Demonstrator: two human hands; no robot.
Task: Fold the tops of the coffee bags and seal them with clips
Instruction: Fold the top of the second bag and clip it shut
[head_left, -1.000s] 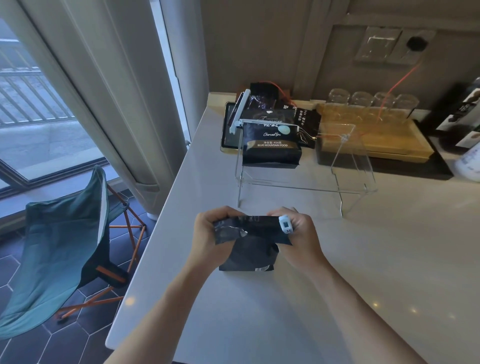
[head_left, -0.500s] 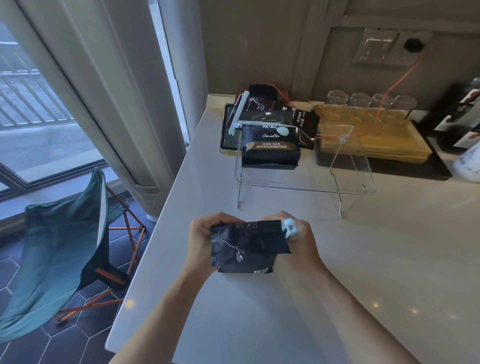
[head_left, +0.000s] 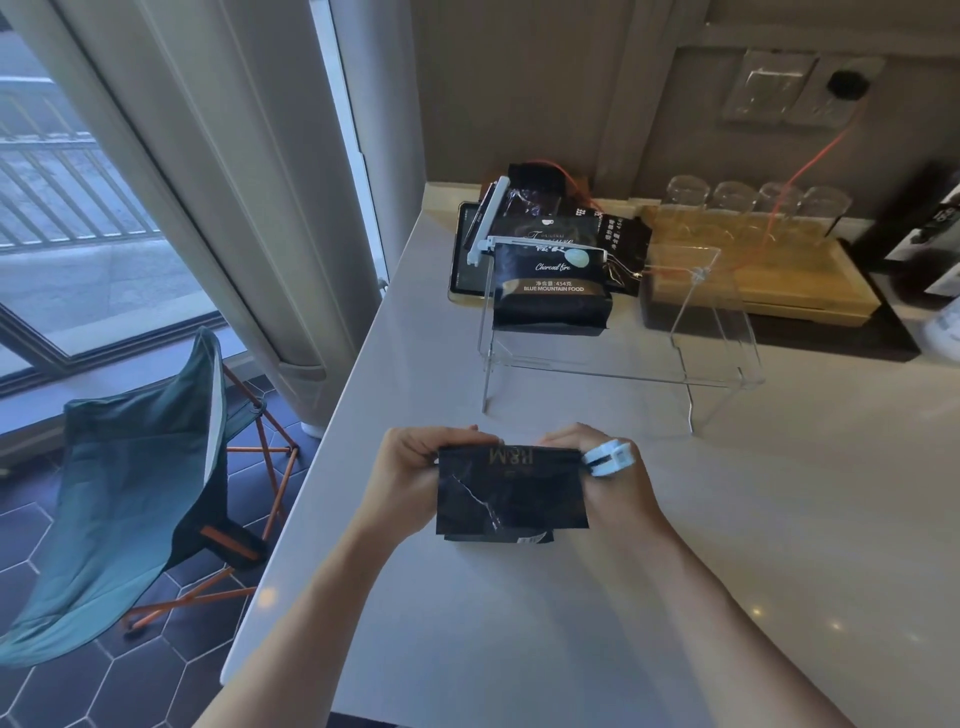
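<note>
A black coffee bag (head_left: 511, 496) stands on the pale counter (head_left: 571, 623) in front of me, its top flap folded over toward me. My left hand (head_left: 402, 475) pinches the flap's left end. My right hand (head_left: 615, 480) grips the right end and also holds a white clip (head_left: 608, 457) against that corner. A second black coffee bag (head_left: 550, 286) sits on a clear acrylic stand (head_left: 701, 353) farther back, with a long white clip (head_left: 545, 241) across its top. Other dark bags (head_left: 535, 202) lie behind it.
A wooden tray (head_left: 753, 270) with upturned glasses (head_left: 758, 200) stands at the back right. An orange cable (head_left: 810, 161) runs to a wall socket. The counter's left edge drops to a tiled floor with a green folding chair (head_left: 130, 493) by the window.
The bag's top flap has been rolled further down toward me, so its printed side now shows upside down. Both hands stayed on the bag's ends.
</note>
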